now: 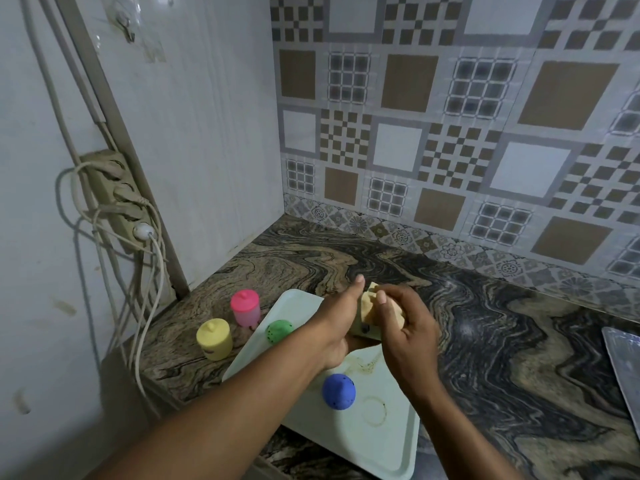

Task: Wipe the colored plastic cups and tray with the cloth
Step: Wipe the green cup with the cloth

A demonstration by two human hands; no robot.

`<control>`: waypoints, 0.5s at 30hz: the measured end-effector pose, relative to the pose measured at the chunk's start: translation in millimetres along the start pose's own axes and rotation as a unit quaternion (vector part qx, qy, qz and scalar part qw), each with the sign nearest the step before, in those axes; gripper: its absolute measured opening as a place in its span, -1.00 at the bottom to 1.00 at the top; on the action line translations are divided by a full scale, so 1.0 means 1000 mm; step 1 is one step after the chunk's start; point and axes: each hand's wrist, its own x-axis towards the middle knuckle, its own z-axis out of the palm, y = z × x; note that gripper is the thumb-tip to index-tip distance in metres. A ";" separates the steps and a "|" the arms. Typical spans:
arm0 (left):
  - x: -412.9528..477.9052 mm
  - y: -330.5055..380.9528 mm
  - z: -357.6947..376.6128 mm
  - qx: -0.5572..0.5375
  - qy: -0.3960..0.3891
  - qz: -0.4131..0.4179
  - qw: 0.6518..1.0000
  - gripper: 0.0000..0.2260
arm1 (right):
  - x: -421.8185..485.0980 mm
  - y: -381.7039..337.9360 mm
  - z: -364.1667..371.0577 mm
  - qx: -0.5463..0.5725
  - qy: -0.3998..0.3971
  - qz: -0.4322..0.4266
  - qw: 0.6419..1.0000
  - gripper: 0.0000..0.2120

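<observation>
The blue cup (338,391) stands inverted on the near part of the tray (381,445), which lies on the bench (485,341). Above the tray's middle, the left hand (332,327) grips what appears to be a pale cup (362,330), mostly hidden, thumb extended. The right hand (408,327) is closed round the beige cloth (369,306), pressing it against that cup.

Recommended: rotate the cup in the left hand while the cloth covers wall, rim and base; keep the work above the tray.

The green cup (278,330) sits farther back on the tray. The yellow cup (214,338) and pink cup (245,308) stand on the bench, just left of it.

No brand, label or legible writing is visible.
</observation>
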 end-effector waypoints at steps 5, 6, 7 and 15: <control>0.002 -0.014 0.003 0.170 0.120 0.204 0.957 -0.50 | 0.004 -0.005 -0.002 0.046 -0.031 0.062 0.997 -0.78; 0.003 -0.017 0.003 0.196 0.120 0.250 0.941 -0.53 | 0.006 -0.007 0.000 0.086 -0.034 0.102 0.990 -0.76; 0.003 -0.019 0.005 0.209 0.116 0.276 0.931 -0.54 | 0.007 -0.009 0.000 0.116 -0.032 0.127 0.985 -0.73; -0.010 -0.002 0.004 0.118 0.068 -0.014 0.991 -0.38 | -0.002 0.001 -0.003 0.003 -0.031 0.014 0.999 -0.73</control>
